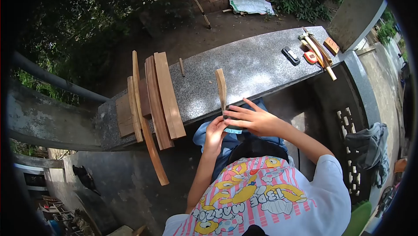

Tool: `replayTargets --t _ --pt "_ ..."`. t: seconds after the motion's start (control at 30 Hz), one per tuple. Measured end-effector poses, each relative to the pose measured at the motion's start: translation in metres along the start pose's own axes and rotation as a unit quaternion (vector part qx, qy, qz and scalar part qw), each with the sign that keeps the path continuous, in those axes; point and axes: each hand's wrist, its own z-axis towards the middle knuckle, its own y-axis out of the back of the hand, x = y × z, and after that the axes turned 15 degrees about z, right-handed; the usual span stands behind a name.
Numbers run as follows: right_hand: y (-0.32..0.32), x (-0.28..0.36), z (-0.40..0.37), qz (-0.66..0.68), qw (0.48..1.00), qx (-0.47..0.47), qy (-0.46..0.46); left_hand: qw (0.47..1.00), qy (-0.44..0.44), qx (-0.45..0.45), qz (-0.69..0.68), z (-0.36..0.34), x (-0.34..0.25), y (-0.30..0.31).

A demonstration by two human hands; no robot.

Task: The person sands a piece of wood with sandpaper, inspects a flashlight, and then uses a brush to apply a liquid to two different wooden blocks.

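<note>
My left hand (214, 134) is closed in a pinch at the lower end of a short, narrow wooden piece (221, 87), which points away from me over the bench edge. My right hand (257, 120) reaches across from the right with its fingers stretched out and spread, the fingertips at the wood's lower end beside my left fingers. A light blue strip with dark marks (234, 131) shows just under my hands; its kind cannot be made out. My fingers partly hide the lower end of the wood.
The speckled stone bench (200, 99) runs across in front of me. Several wooden boards (169, 94) lie at its left, some overhanging. A small stick (181, 67) lies near them. At the right are a tape measure (310, 57), a black case (290, 56), a hammer (310, 42) and a reddish block (331, 45).
</note>
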Motion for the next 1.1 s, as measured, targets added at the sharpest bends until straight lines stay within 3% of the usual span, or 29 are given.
replayTargets --t 0.13,0.2,0.27,0.33,0.37,0.4,0.43,0.47,0.5,0.53,0.6,0.63,0.67,0.73,0.77,0.83,0.87,0.9,0.93,0.97,1.03,1.1 --pt "-0.034 -0.015 0.009 0.136 0.988 -0.045 0.053 0.999 0.032 0.008 -0.024 -0.007 -0.001 0.006" --pt "-0.039 -0.018 0.009 0.334 0.937 -0.100 0.029 0.999 0.045 -0.009 -0.018 -0.012 -0.002 0.006" --pt "-0.031 -0.017 0.010 0.322 0.936 -0.143 0.018 0.998 0.056 -0.020 -0.011 -0.011 -0.003 0.005" --pt "-0.024 -0.022 0.001 0.380 0.901 -0.134 -0.159 0.999 0.038 -0.024 0.010 -0.002 0.005 0.003" --pt "-0.024 -0.029 -0.003 0.383 0.891 -0.193 -0.146 0.994 -0.010 -0.070 0.081 0.011 0.017 0.000" --pt "-0.022 -0.039 -0.010 0.438 0.850 -0.201 -0.211 0.959 -0.067 -0.121 0.248 0.029 0.030 0.001" --pt "-0.020 -0.054 -0.021 0.422 0.844 -0.201 -0.263 0.880 -0.144 -0.202 0.405 0.041 0.033 -0.005" --pt "-0.019 -0.072 -0.034 0.405 0.836 -0.198 -0.313 0.764 -0.211 -0.278 0.543 0.052 0.036 -0.011" --pt "-0.026 -0.087 -0.046 0.529 0.757 -0.269 -0.272 0.729 -0.265 -0.269 0.571 0.063 0.032 -0.014" --pt "-0.010 -0.087 -0.057 0.576 0.715 -0.265 -0.294 0.691 -0.295 -0.269 0.603 0.071 0.032 -0.014" --pt "-0.005 -0.104 -0.084 0.607 0.628 -0.315 -0.370 0.688 -0.274 -0.237 0.628 0.084 0.035 -0.009" --pt "-0.007 -0.112 -0.096 0.679 0.548 -0.360 -0.329 0.712 -0.306 -0.229 0.589 0.088 0.035 -0.007" --pt "-0.004 -0.120 -0.110 0.686 0.504 -0.369 -0.375 0.715 -0.299 -0.223 0.591 0.089 0.035 -0.005" --pt "-0.003 -0.123 -0.117 0.692 0.447 -0.431 -0.369 0.783 -0.261 -0.203 0.526 0.083 0.037 -0.005" --pt "0.000 -0.124 -0.118 0.661 0.482 -0.438 -0.372 0.782 -0.254 -0.209 0.529 0.080 0.042 -0.006" --pt "0.008 -0.117 -0.106 0.608 0.518 -0.476 -0.368 0.861 -0.180 -0.210 0.427 0.075 0.046 -0.008" --pt "0.006 -0.123 -0.101 0.564 0.567 -0.485 -0.354 0.891 -0.150 -0.210 0.374 0.071 0.047 -0.012" --pt "0.008 -0.129 -0.098 0.466 0.695 -0.455 -0.304 0.926 -0.102 -0.180 0.316 0.068 0.047 -0.011" --pt "0.004 -0.140 -0.085 0.356 0.766 -0.481 -0.233 0.954 -0.052 -0.149 0.254 0.066 0.046 -0.009" --pt "0.021 -0.123 -0.064 0.223 0.832 -0.451 -0.237 0.966 -0.028 -0.120 0.225 0.064 0.045 -0.008" --pt "0.018 -0.131 -0.033 -0.030 0.920 -0.362 -0.150 0.978 0.000 -0.107 0.180 0.065 0.054 -0.001" --pt "-0.004 -0.144 -0.006 -0.087 0.952 -0.273 -0.110 0.991 0.028 -0.098 0.086 0.061 0.053 0.003"
